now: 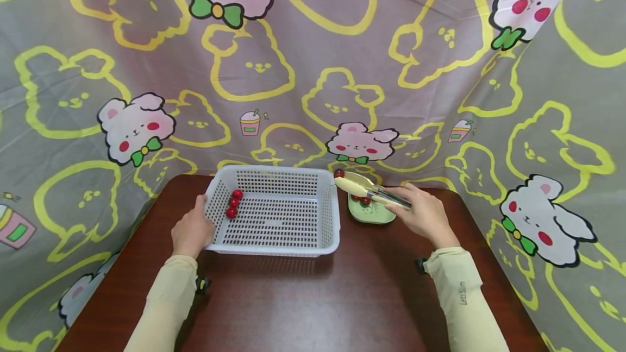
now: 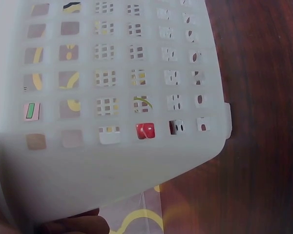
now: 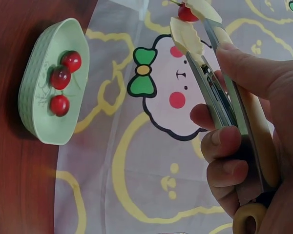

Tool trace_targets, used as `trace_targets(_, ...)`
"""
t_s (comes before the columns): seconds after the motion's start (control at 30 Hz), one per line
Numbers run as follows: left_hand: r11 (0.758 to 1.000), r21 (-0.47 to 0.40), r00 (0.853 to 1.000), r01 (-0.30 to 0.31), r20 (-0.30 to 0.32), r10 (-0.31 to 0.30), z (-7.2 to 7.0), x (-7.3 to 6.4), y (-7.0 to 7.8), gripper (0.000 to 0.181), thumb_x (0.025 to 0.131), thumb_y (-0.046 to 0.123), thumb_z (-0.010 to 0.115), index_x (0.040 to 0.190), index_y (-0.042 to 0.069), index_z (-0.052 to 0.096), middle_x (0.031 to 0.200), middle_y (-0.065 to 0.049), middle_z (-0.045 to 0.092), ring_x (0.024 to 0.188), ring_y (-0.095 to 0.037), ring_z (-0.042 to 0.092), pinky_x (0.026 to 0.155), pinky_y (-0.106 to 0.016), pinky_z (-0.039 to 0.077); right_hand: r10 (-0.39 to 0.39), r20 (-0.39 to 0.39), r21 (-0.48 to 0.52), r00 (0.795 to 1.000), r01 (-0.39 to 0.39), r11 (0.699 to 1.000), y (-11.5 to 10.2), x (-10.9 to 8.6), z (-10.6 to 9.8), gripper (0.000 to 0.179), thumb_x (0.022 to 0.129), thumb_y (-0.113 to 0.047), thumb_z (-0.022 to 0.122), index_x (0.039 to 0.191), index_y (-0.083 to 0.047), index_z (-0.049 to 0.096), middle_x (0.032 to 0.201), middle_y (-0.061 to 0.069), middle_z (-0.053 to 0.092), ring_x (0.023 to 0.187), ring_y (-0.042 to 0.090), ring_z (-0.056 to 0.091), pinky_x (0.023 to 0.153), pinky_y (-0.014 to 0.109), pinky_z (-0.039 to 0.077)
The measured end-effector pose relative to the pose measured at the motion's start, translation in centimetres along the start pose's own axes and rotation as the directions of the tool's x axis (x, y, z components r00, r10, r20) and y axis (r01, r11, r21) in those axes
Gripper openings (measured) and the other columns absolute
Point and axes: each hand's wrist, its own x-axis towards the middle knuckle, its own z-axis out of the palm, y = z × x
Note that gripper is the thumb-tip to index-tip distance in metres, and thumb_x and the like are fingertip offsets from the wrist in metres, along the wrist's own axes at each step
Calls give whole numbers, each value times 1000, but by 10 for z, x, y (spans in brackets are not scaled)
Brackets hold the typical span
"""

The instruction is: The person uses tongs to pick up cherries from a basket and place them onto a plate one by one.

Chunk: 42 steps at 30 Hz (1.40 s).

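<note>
My left hand point(image 1: 192, 231) grips the left rim of a white perforated plastic basket point(image 1: 274, 250); its fingers show dark under the rim in the left wrist view. Several red cherries point(image 1: 235, 198) lie inside, toward that left end. With my right hand point(image 1: 425, 212) I hold metal tongs point(image 3: 219, 92) with cream tips, thumb on one arm and fingers curled round the other. A single cherry point(image 3: 187, 12) sits between the tong tips, raised near the basket's right rim. Below the tongs, a pale green dish point(image 1: 371, 216) holds three cherries point(image 3: 60, 78) with stems.
The dark red-brown wooden table point(image 1: 293, 308) carries the basket and the dish. A grey cloth curtain point(image 1: 293, 102) with cartoon prints hangs close behind the table and along both sides. The dish stands just right of the basket.
</note>
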Motion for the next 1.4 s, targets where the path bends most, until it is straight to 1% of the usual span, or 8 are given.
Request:
trace_targets(0.03,1000,-1,1000,-1,3,1,0,0,0,71,94,11,60,157,8,25,116,-32,64,76,-36,60,62,-43,43,4,2,0,1000,-4,1000,1,0,0,45,91,-36,78,135,-29,70,135,13,66,111,41,68,81,61,50)
trace_targets(0.1,1000,-3,1000,-1,4,1,0,0,0,72,94,11,60,157,8,25,116,-31,64,76,-36,61,63,-44,43,4,1,-3,1000,-4,1000,3,-1,0,44,91,-36,78,134,-29,70,121,8,69,96,35,68,75,54,50)
trace_targets(0.2,1000,-4,1000,-4,0,4,-1,-1,1,71,94,11,61,156,8,26,115,-31,64,76,-36,61,63,-44,44,-2,-8,-13,1000,2,1000,7,-1,1,43,90,-36,79,132,-31,71,96,-1,62,73,22,55,62,41,42)
trace_targets(0.3,1000,-2,1000,-6,-4,6,-1,-1,1,70,94,11,60,155,9,26,115,-31,65,75,-36,61,62,-44,44,0,-12,-12,1000,-1,1000,10,-1,1,43,90,-35,80,131,-30,72,89,-4,57,67,17,48,59,35,36)
trace_targets(0.63,1000,0,1000,4,16,-4,-2,-1,1,72,94,10,60,156,8,25,114,-32,64,72,-35,60,60,-43,43,13,-3,-9,1000,-13,1000,16,-3,3,42,89,-35,80,130,-28,72,87,-2,58,66,18,49,58,35,36)
trace_targets(0.83,1000,1,1000,5,6,-5,-2,-1,1,73,93,10,62,156,7,25,115,-32,64,72,-35,60,61,-43,43,40,16,-3,999,-40,999,21,-6,6,42,90,-35,79,131,-26,72,90,-1,61,69,19,51,61,37,39)
trace_targets(1.2,1000,-9,1000,-4,-1,4,0,0,-1,72,93,10,61,156,6,25,113,-32,64,72,-35,61,60,-42,43,48,15,-5,999,-48,999,30,-11,7,42,90,-34,79,131,-29,72,97,0,65,76,22,56,66,43,43)
trace_targets(1.4,1000,-2,1000,-9,-10,9,0,0,-1,71,93,10,62,155,7,26,112,-31,65,71,-34,61,60,-42,44,80,26,-10,996,-80,997,35,-14,8,42,91,-35,79,131,-29,71,94,-1,62,74,21,53,65,40,40)
